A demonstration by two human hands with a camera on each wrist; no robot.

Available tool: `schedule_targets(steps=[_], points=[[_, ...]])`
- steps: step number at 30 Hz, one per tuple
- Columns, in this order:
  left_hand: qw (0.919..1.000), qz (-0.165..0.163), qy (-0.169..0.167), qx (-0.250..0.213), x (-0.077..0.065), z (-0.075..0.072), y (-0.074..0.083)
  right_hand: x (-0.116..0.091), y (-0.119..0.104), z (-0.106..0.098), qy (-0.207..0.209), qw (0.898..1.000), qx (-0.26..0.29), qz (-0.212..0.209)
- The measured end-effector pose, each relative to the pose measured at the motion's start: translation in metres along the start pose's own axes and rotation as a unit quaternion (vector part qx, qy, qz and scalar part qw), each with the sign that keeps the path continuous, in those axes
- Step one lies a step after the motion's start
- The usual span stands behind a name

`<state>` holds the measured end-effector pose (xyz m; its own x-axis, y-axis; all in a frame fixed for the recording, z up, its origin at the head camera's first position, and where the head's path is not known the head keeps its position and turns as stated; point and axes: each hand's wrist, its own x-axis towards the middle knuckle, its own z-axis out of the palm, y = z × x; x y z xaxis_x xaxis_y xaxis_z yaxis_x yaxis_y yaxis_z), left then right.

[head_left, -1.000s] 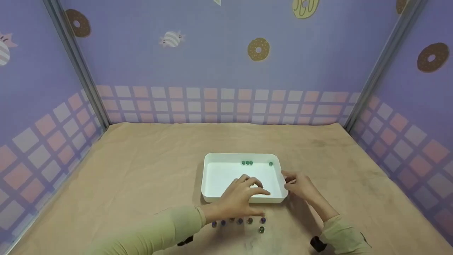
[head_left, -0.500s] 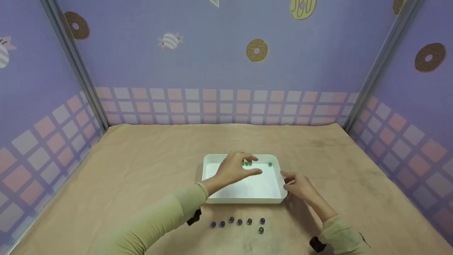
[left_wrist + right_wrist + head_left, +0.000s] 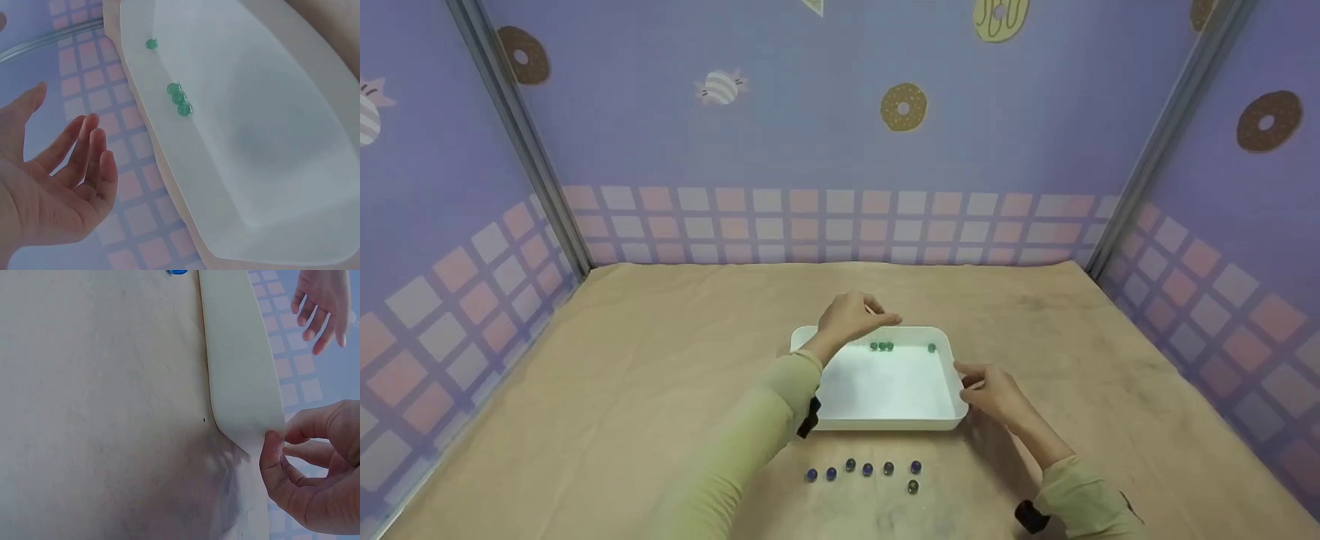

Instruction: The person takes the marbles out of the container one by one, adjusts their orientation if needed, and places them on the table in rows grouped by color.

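A white rectangular tray (image 3: 885,382) lies on the paper-covered table. Inside it, along the far wall, three green marbles (image 3: 882,346) touch in a row, with a single green marble (image 3: 931,348) apart to their right. My left hand (image 3: 851,315) hovers over the tray's far rim, holding nothing; in the left wrist view, its fingers are loosely bent and the thumb stands away. My right hand (image 3: 994,391) pinches the tray's right side; in the right wrist view, thumb and fingers of the right hand (image 3: 320,467) meet at its corner.
Several dark marbles (image 3: 868,469) lie in a loose row on the brown paper (image 3: 675,337) before the tray, some blue. A darker marble (image 3: 913,487) sits nearer. Patterned purple walls (image 3: 810,150) enclose the back and sides.
My left hand has moved from the tray's near edge, across the tray, to its far rim. The right hand keeps its place at the tray's right side.
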<state>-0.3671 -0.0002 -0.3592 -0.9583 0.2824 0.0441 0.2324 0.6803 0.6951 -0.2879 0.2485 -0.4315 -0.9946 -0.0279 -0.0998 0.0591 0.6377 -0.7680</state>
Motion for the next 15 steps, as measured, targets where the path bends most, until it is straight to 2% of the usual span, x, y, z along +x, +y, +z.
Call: schedule_targets(steps=[4, 11, 15], points=[[0.9994, -0.033, 0.004, -0.007, 0.011, -0.001, -0.002, 0.001, 0.0, 0.0, 0.005, 1.0, -0.004, 0.006], [0.9952, -0.084, -0.038, -0.034, 0.022, 0.002, -0.012, 0.0, -0.001, 0.0, -0.002, 1.0, -0.013, -0.001], [0.9935, -0.098, -0.022, -0.054, 0.025, 0.006, -0.019, 0.0, -0.002, -0.001, -0.002, 1.0, -0.017, -0.002]])
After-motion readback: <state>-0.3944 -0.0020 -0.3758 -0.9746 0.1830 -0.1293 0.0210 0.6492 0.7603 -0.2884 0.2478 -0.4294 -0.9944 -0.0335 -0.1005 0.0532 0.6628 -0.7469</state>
